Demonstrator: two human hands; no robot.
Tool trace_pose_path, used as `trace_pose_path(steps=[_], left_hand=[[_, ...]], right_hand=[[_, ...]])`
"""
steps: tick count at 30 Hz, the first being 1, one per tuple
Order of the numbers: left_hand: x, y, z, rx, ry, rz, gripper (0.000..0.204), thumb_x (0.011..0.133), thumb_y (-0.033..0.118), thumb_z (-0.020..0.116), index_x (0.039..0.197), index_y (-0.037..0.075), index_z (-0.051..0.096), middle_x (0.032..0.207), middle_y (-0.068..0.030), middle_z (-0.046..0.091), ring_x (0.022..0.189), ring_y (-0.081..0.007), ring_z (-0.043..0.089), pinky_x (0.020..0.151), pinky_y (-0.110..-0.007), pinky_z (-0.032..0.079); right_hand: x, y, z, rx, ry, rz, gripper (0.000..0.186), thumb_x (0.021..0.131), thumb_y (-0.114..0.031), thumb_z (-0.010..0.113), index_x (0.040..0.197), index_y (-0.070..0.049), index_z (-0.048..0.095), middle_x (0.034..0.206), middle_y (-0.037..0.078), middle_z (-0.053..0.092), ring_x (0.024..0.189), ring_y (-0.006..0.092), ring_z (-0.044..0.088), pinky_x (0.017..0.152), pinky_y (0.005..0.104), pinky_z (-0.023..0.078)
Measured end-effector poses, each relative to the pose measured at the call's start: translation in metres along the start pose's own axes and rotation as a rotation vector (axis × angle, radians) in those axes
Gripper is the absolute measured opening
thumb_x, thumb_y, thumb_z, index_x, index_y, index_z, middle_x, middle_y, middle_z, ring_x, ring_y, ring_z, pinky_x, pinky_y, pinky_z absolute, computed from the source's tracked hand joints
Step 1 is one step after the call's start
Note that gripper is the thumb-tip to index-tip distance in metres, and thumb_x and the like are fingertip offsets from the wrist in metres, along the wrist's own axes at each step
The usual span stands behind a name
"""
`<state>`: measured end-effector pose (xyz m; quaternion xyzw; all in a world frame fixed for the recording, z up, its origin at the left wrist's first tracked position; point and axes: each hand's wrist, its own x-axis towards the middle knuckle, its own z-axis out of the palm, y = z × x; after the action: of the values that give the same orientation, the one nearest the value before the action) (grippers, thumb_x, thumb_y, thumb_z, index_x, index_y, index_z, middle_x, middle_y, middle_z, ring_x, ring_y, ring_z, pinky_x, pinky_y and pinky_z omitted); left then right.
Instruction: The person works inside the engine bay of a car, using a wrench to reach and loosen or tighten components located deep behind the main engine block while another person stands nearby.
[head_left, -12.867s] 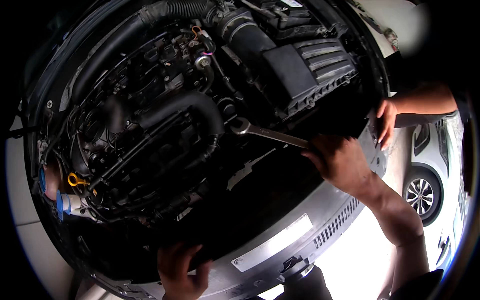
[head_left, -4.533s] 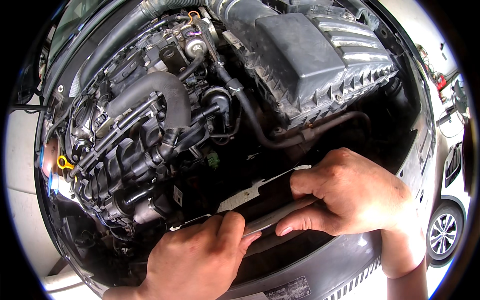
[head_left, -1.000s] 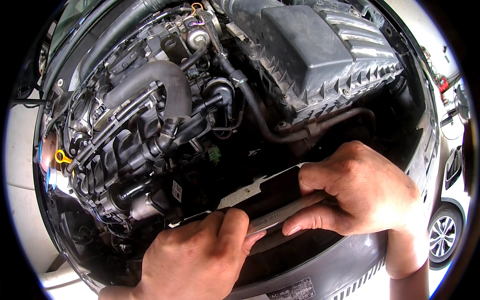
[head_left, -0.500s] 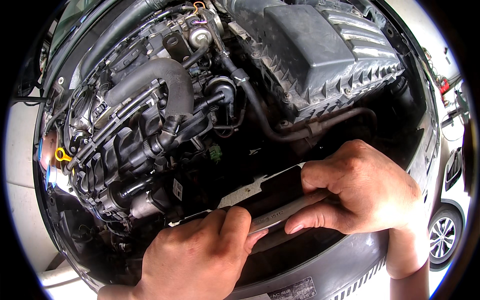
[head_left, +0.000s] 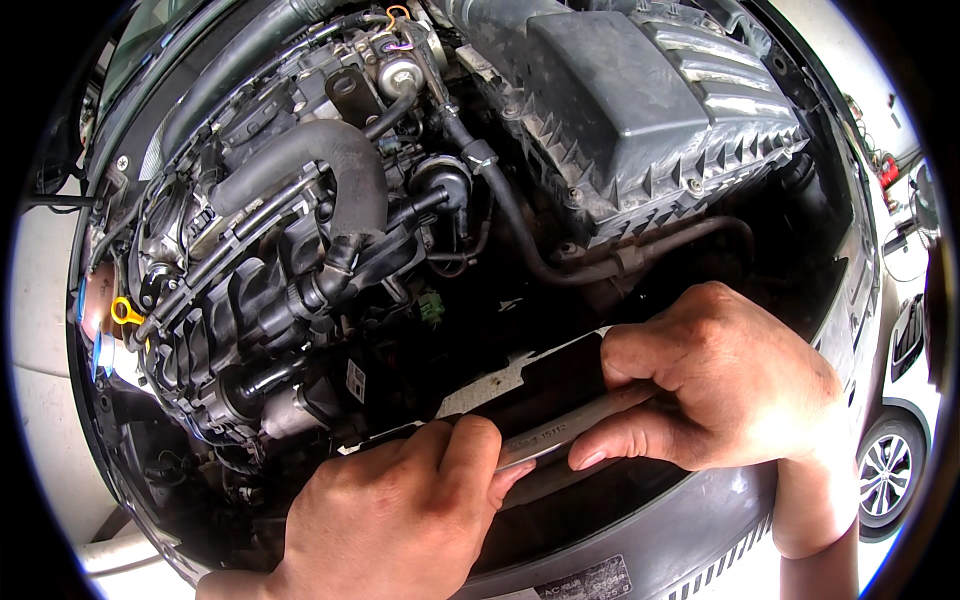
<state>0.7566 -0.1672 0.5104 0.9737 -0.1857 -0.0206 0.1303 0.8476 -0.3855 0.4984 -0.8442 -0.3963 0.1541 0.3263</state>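
Both my hands are closed on a light grey, slightly curved bar (head_left: 552, 433) with raised marks along its side. It slants up from left to right over the front of the engine bay. Around its left end wraps my left hand (head_left: 400, 500), the thumb pressed underneath. The other end sits between the thumb and bent fingers of my right hand (head_left: 720, 385). Both ends are hidden by my fingers, so I cannot tell what kind of part or tool it is. Just behind it lies a dark gap with a pale metal edge (head_left: 490, 388).
A black air filter box (head_left: 620, 100) fills the far right of the bay. The engine (head_left: 250, 260), with a thick bent hose (head_left: 355, 185), takes up the left. A yellow dipstick loop (head_left: 125, 311) stands at the far left. Closest to me runs the car's front panel (head_left: 690, 510).
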Motion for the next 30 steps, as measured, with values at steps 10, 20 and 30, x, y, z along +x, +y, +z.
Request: trace_pose_path(steps=[10, 20, 30], left_hand=[[0.0005, -0.0002, 0.0007, -0.002, 0.005, 0.002, 0.024, 0.095, 0.027, 0.065, 0.089, 0.007, 0.054, 0.073, -0.0101, 0.062, 0.061, -0.0286, 0.065, 0.053, -0.037, 0.051], [-0.0004, 0.0002, 0.0000, 0.004, 0.006, 0.004, 0.023, 0.095, 0.027, 0.065, 0.090, 0.007, 0.055, 0.074, -0.0100, 0.063, 0.061, -0.0283, 0.065, 0.053, -0.037, 0.052], [0.0000, -0.0001, -0.0003, 0.003, 0.003, 0.007, 0.023, 0.094, 0.026, 0.065, 0.090, 0.007, 0.054, 0.074, -0.0101, 0.063, 0.061, -0.0281, 0.065, 0.053, -0.037, 0.052]], right_hand=[[0.0005, 0.0005, 0.0004, -0.017, 0.019, -0.033, 0.048, 0.074, -0.040, 0.085, 0.064, -0.006, 0.053, 0.054, 0.008, 0.054, 0.048, 0.0315, 0.057, 0.044, 0.0381, 0.040], [0.0005, 0.0009, 0.0008, -0.016, 0.011, -0.029, 0.048, 0.074, -0.040, 0.085, 0.064, -0.007, 0.053, 0.055, 0.007, 0.054, 0.048, 0.0306, 0.057, 0.044, 0.0377, 0.040], [0.0008, 0.0000, 0.0002, -0.009, 0.015, -0.020, 0.048, 0.075, -0.039, 0.085, 0.064, -0.006, 0.052, 0.055, 0.008, 0.053, 0.048, 0.0315, 0.057, 0.044, 0.0380, 0.039]])
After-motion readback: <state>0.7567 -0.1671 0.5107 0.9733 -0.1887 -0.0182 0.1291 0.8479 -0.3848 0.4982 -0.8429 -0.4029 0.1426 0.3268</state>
